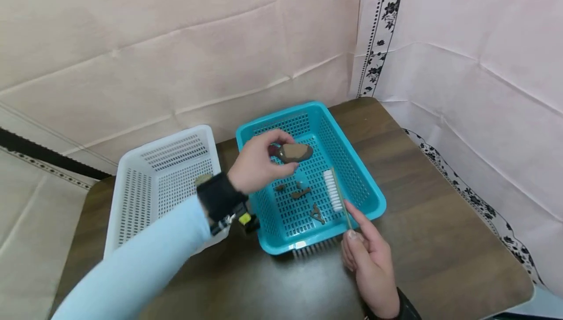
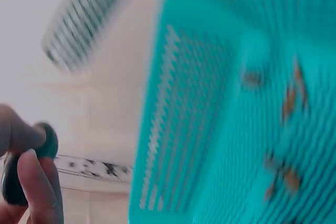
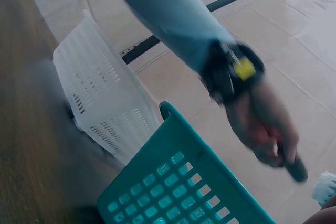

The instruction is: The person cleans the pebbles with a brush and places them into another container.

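My left hand point(image 1: 259, 163) reaches over the blue basket point(image 1: 281, 249) and grips a brown, flattish shard point(image 1: 296, 152) between thumb and fingers. The shard has a paler flat face and dark edges; in the left wrist view the shard point(image 2: 48, 142) looks dark and smooth. At the basket's near right side, my right hand point(image 1: 371, 261) pinches the thin handle of a brush point(image 1: 333, 190) with white bristles. The brush head hangs over the basket, apart from the shard. Several small brown fragments point(image 1: 301, 193) lie on the basket floor.
A white perforated basket point(image 1: 176, 146) stands left of the blue one, holding a small olive-coloured piece point(image 1: 203, 179) partly hidden by my left wrist. Both baskets sit on a dark wooden table point(image 1: 431, 242). Pale cloth point(image 1: 220, 56) hangs behind and to the right.
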`<state>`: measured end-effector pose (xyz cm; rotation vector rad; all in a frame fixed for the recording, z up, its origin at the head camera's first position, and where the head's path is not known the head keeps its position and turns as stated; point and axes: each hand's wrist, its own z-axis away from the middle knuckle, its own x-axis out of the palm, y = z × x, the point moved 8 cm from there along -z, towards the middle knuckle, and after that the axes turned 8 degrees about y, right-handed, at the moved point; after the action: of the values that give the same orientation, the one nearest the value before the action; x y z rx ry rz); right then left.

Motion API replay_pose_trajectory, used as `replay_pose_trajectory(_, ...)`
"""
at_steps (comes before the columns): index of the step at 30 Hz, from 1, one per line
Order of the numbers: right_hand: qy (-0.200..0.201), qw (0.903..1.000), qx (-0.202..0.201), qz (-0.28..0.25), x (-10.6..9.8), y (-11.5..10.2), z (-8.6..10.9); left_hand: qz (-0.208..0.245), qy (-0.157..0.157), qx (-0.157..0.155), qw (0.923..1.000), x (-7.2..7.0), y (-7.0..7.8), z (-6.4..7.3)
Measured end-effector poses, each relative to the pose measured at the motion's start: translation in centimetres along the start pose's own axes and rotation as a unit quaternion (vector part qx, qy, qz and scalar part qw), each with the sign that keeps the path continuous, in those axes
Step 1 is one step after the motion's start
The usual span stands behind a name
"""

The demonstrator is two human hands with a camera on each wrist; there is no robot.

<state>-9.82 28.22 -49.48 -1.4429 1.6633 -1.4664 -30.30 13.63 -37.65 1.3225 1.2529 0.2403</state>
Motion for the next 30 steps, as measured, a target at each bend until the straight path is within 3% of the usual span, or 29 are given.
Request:
replay_pose_trajectory(2, -0.009, 0.9997, -0.021, -0.008, 0.1, -0.5, -0.2, 0.091, 0.028, -0.02, 0.9953, -0.4, -0.3, 2.2)
replay_pose_trajectory(4, -0.021, 0.9989, -0.038, -0.016, 0.3, -0.8, -0.2, 0.157, 0.053, -0.04, 0.9853, -0.5, -1.0, 3.8)
replay_pose_trajectory(7, -0.018, 0.9992, -0.036, -0.006, 0.5, -0.9, -0.1, 0.206, 0.079, -0.06, 0.9736, 0.0, -2.3, 5.5)
replay_pose_trajectory(11, -0.008, 0.9997, -0.002, 0.022, 1.1, -0.4, 0.3, 0.238, 0.094, -0.088, 0.9627, 0.9, -3.8, 7.2)
replay_pose_trajectory(15, -0.022, 0.9991, 0.023, 0.027, 2.4, 0.0, 0.7, 0.296, 0.105, -0.099, 0.9442, 1.3, -4.7, 8.4)
replay_pose_trajectory(19, -0.019, 0.9977, 0.055, 0.036, 3.3, 0.8, 0.8, 0.356, 0.11, -0.098, 0.9226, 1.7, -4.9, 8.5)
replay_pose_trajectory(22, -0.006, 0.9964, 0.072, 0.045, 3.8, 1.1, 0.9, 0.385, 0.113, -0.098, 0.9106, 1.8, -4.9, 8.6)
replay_pose_trajectory(25, -0.007, 0.9965, 0.068, 0.049, 4.4, 1.1, 0.6, 0.396, 0.112, -0.088, 0.9073, 2.1, -4.7, 8.9)
replay_pose_trajectory(30, -0.012, 0.9959, 0.067, 0.059, 5.3, 0.8, -1.0, 0.381, 0.1, -0.071, 0.9164, 2.9, -4.4, 9.5)
